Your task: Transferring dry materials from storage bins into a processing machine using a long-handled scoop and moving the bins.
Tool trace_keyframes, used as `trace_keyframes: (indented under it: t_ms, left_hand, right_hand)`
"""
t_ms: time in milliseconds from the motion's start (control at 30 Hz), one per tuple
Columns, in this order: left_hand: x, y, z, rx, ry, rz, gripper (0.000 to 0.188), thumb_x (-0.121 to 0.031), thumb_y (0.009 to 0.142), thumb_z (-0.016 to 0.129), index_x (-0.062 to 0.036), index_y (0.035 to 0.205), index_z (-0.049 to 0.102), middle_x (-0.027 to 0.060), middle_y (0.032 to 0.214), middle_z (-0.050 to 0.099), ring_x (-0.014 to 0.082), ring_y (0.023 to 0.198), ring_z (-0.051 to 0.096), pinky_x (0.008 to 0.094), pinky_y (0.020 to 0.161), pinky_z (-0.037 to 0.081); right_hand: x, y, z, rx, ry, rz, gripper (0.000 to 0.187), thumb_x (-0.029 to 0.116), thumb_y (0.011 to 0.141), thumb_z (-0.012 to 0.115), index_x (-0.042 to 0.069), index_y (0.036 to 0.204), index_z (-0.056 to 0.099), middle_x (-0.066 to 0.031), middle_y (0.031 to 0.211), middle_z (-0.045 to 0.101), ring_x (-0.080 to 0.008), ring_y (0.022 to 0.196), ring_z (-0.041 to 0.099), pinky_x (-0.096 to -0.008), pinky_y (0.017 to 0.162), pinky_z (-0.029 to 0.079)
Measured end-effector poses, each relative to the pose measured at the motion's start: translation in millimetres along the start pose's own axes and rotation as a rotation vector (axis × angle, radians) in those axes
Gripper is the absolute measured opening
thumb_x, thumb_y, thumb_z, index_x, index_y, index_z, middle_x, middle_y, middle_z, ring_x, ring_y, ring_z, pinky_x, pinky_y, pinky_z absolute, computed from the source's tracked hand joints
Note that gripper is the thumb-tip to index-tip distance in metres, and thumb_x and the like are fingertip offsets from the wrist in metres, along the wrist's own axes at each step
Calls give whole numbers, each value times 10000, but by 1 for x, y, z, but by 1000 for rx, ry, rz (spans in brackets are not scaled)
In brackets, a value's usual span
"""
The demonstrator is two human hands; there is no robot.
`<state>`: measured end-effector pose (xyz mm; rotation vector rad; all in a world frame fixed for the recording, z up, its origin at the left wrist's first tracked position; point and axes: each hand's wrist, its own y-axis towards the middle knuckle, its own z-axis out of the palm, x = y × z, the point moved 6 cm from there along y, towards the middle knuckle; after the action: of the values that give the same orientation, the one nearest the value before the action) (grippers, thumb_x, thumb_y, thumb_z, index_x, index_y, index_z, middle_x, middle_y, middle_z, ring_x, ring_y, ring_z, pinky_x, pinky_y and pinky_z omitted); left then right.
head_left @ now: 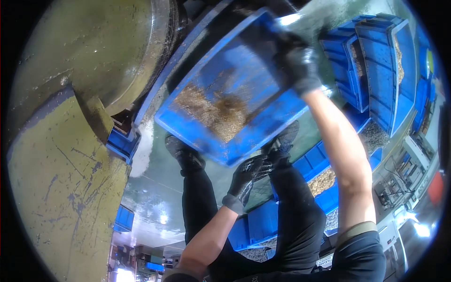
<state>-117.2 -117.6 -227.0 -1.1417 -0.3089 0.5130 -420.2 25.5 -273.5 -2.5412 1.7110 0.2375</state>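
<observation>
A large blue bin lies in front of me, turned at an angle, with a heap of small brownish-gold pieces gathered toward its near left end. My right hand, in a black glove, is smeared by motion over the bin's right side; its fingers cannot be made out. Below the bin's near edge, between my legs, is my left hand, also in a dark, wet-looking glove. Its fingers are curled and pressed together, and whatever they hold, if anything, is hidden. Whether it touches the bin is unclear.
Big greenish-yellow round machinery and a scratched panel fill the left. Blue bins with small pieces stand at the right. More bins line the floor beside my right leg. My shoes are just below the bin.
</observation>
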Motion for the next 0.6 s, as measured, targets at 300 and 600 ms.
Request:
trace_keyframes:
  t_ms: [300, 600]
  left_hand:
    - [11, 13, 35, 132, -70, -75, 313, -193, 957, 599, 19, 1188, 600, 110, 1091, 649, 193, 962, 652, 314, 865, 541]
    - [13, 8, 26, 71, -5, -111, 321, -199, 958, 599, 21, 1191, 598, 119, 1075, 662, 197, 976, 653, 321, 885, 533]
  right_hand:
    - [-25, 20, 69, 281, 553, 702, 358, 290, 966, 491, 0, 1144, 603, -141, 975, 663, -193, 836, 624, -305, 741, 516]
    - [-29, 11, 104, 98, 2027, 1064, 297, 198, 974, 423, 27, 997, 664, -175, 888, 700, -239, 792, 684, -373, 695, 566]
